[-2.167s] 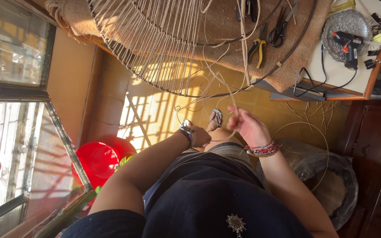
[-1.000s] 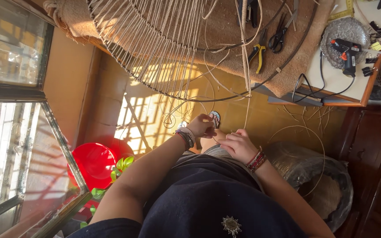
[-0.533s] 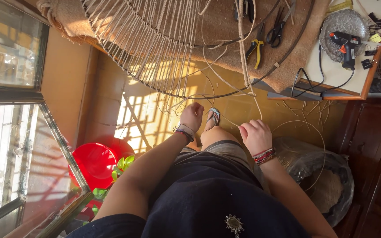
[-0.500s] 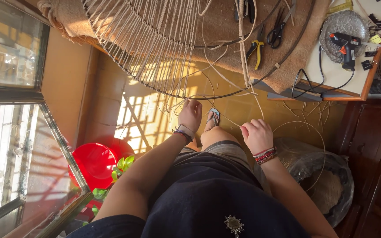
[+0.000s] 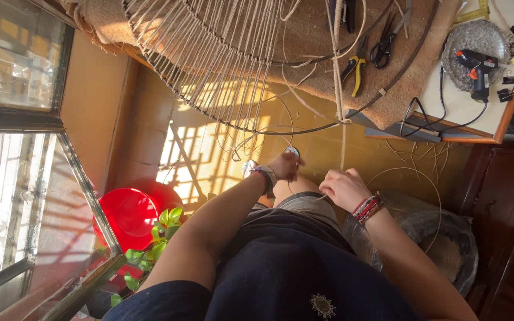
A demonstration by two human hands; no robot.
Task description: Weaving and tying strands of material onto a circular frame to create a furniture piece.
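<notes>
Cord (image 5: 341,139) is being run in a near-vertical line in the head view, from the wire hoop (image 5: 304,128) down toward the right hand (image 5: 343,189), so its long axis is pointing straight at that hand. Right hand is being held closed, fingers curled narrow round the cord's lower end; the exact pinch is being hidden by the knuckles. Left hand (image 5: 285,166) is being held just beside it, fingers half bent, near a small round object that is too small to be identified; whether a strand is being gripped there cannot be told. Right hand is lying nearer the cord, left hand slightly farther toward the hoop's strung section (image 5: 221,65). Hoop is being rested partly on a brown mat (image 5: 310,41), overhanging its edge. Yellow-handled pliers (image 5: 354,68) and black scissors (image 5: 385,47) are lying on the mat; a glue gun (image 5: 477,71) is sitting on a silver tray (image 5: 477,38) on the white tabletop (image 5: 459,107). Yellow floor is being lit by window light; a red bucket (image 5: 129,217) and a green plant (image 5: 156,238) are standing by the glass.
</notes>
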